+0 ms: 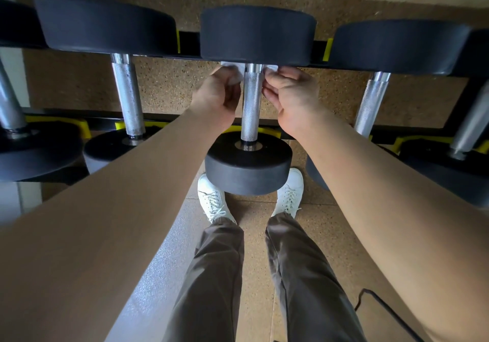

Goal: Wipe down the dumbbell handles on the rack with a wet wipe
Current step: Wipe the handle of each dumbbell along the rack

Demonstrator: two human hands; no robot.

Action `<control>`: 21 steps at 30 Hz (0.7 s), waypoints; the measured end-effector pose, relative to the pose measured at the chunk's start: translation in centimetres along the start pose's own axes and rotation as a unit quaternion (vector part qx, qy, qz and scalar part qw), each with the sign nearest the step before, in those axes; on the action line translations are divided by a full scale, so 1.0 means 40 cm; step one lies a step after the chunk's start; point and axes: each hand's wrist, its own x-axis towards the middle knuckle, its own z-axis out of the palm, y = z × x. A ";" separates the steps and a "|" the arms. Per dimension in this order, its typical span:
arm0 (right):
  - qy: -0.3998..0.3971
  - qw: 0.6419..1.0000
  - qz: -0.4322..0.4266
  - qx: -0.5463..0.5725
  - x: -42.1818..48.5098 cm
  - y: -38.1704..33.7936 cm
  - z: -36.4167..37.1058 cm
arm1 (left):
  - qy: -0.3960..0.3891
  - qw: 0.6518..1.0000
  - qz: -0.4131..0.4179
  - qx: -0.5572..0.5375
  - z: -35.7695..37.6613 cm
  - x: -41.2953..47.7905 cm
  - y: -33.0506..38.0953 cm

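One thin white wet wipe [236,78] sits at the far end of the shiny, bumpy silver handle [250,103] of the middle dumbbell, right under its big round black far weight [258,34]. A bit of wipe shows on each side of the handle, so it likely goes round the back, but that part is hidden. The left hand [215,95] pinches one end with curled fingers. The right hand [288,95] pinches the other end.

Some things could go wrong. The bumpy metal could catch the thin wipe and tear it if the hands tug too hard. If one end slips loose, the wipe could fall to the speckled brown floor [169,82] and get dirty. The heavy dumbbell rests on the black rack with yellow cups [328,49]. A strong pull could roll it off toward the white shoes [211,198] below.
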 end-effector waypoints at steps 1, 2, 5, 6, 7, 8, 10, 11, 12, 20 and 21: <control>-0.004 1.000 0.002 -0.003 0.001 0.001 0.001 | 0.011 1.000 0.005 -0.008 -0.006 -0.003 0.002; -0.008 1.000 0.006 -0.005 0.002 0.002 0.001 | 0.016 1.000 0.005 -0.021 -0.012 -0.007 0.004; -0.022 0.999 0.026 -0.009 -0.003 -0.004 0.001 | 0.012 0.999 0.000 -0.053 -0.028 -0.023 0.008; -0.022 0.999 0.028 -0.012 -0.006 -0.008 -0.002 | 0.005 0.999 0.002 -0.042 -0.029 -0.028 0.007; -0.017 0.999 0.026 -0.014 -0.009 -0.012 -0.008 | -0.003 1.000 0.008 -0.010 -0.028 -0.031 0.006; -0.007 1.000 0.023 -0.013 -0.011 -0.017 -0.016 | -0.010 0.999 0.016 0.026 -0.024 -0.033 0.005; 0.021 0.999 0.024 0.010 -0.016 -0.024 -0.036 | -0.019 0.997 0.023 0.072 -0.007 -0.037 0.002; 0.035 0.999 0.025 0.024 -0.017 -0.024 -0.046 | -0.019 0.996 0.021 0.080 0.001 -0.041 0.002; 0.045 0.998 0.025 0.034 -0.018 -0.023 -0.053 | -0.019 0.996 0.020 0.086 0.008 -0.045 0.002; -0.034 0.998 0.024 -0.053 -0.035 -0.013 -0.009 | 0.049 0.995 0.088 0.023 -0.025 -0.068 0.026; -0.032 0.998 0.019 -0.058 -0.035 -0.014 -0.010 | 0.052 0.994 0.097 0.025 -0.026 -0.072 0.025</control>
